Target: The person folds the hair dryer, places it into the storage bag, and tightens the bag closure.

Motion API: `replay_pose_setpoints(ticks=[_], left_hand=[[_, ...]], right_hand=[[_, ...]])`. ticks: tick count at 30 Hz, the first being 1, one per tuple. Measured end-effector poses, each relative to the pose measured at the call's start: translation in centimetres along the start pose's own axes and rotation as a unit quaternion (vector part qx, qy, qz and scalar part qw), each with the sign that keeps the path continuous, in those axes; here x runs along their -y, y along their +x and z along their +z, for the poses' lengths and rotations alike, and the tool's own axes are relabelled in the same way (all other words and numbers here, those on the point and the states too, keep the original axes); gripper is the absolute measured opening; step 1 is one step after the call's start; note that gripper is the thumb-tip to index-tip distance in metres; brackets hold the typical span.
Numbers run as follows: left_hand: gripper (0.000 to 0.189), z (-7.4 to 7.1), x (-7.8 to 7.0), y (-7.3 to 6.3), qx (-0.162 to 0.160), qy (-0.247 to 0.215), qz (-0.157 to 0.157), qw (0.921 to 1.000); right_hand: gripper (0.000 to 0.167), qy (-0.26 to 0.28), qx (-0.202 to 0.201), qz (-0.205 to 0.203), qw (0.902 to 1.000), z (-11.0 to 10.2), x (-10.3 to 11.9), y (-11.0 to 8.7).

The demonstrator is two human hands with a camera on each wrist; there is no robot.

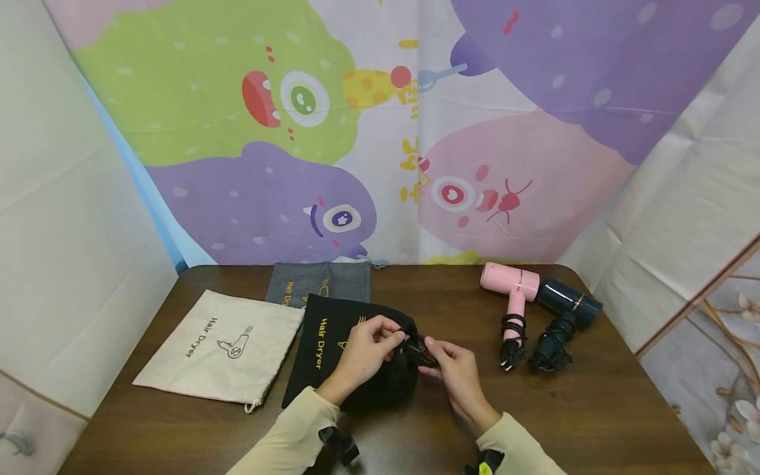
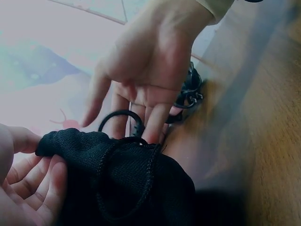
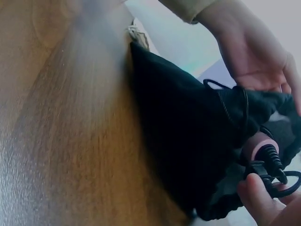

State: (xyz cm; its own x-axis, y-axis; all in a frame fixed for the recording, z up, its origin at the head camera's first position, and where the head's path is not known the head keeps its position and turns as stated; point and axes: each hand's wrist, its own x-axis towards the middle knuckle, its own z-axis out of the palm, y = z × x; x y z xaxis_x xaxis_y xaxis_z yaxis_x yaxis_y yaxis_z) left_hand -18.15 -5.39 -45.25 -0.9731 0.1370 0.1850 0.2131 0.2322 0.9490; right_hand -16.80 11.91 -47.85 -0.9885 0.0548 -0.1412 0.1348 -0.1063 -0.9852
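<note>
A black drawstring bag (image 1: 303,373) printed "Hair Dryer" in yellow lies on the table, its mouth toward the right. My left hand (image 1: 362,353) pinches the cloth at the edge of that mouth. Inside the opening, the right wrist view shows the pink handle end (image 3: 262,142) of a hair dryer; its body is hidden by the cloth. From the handle comes a bundled black power cord (image 3: 270,157), which my right hand (image 1: 460,376) holds between thumb and fingers at the opening. A loop of drawstring (image 2: 150,179) hangs over the bag near its rim.
On the right lie a pink hair dryer (image 1: 513,284) and a dark blue hair dryer (image 1: 561,300), cords wrapped at their handles. A cream bag (image 1: 208,356) lies flat at left; a grey bag (image 1: 347,280) lies behind the black one. A printed curtain (image 1: 386,231) hangs behind the table.
</note>
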Motion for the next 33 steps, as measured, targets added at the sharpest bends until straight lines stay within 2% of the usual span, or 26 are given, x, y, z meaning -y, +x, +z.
replay_pose_setpoints(ticks=[8,14,17,19,22,24,25,27,29,31,33], left_hand=[[0.012,0.2,-0.2,0.0,0.023,0.004,0.005,0.9997],[0.014,0.5,-0.5,0.3,0.063,-0.002,0.025,0.9977],[0.014,0.4,-0.6,0.3,0.071,0.001,0.024,0.9972],[0.013,0.1,-0.5,0.2,0.064,-0.001,0.015,0.9978],[0.012,-0.5,-0.3,-0.1,0.050,-0.003,-0.001,0.9987],[0.012,-0.9,-0.2,-0.3,0.051,0.000,-0.008,0.9987],[0.013,-1.1,-0.1,-0.3,0.057,0.001,-0.009,0.9984],[0.013,-1.4,0.0,-0.4,0.077,0.001,-0.006,0.9970],[0.014,-1.7,0.0,-0.5,0.100,-0.006,0.000,0.9950],[0.015,-1.9,-0.1,-0.5,0.119,-0.016,0.004,0.9927],[0.015,-2.1,-0.1,-0.4,0.131,-0.024,0.004,0.9911]], right_hand=[[0.026,0.033,0.028,0.003,0.9991,0.6,-0.7,0.9],[0.021,0.019,0.068,0.009,0.9975,2.1,-0.8,1.1],[0.024,0.031,0.111,0.017,0.9932,2.1,-1.2,1.0],[0.031,0.045,0.169,0.025,0.9843,1.6,-1.5,0.9],[0.045,0.041,0.283,0.019,0.9579,0.7,-2.0,0.8],[0.044,-0.015,0.330,-0.028,0.9434,0.3,-2.2,0.8],[0.041,-0.045,0.339,-0.059,0.9380,0.2,-2.3,0.9],[0.030,-0.101,0.315,-0.116,0.9366,0.4,-2.4,1.0],[0.021,-0.126,0.266,-0.132,0.9464,0.9,-2.4,1.1],[0.021,-0.098,0.227,-0.107,0.9631,1.4,-2.3,1.1],[0.030,-0.065,0.199,-0.075,0.9749,1.9,-2.1,1.2]])
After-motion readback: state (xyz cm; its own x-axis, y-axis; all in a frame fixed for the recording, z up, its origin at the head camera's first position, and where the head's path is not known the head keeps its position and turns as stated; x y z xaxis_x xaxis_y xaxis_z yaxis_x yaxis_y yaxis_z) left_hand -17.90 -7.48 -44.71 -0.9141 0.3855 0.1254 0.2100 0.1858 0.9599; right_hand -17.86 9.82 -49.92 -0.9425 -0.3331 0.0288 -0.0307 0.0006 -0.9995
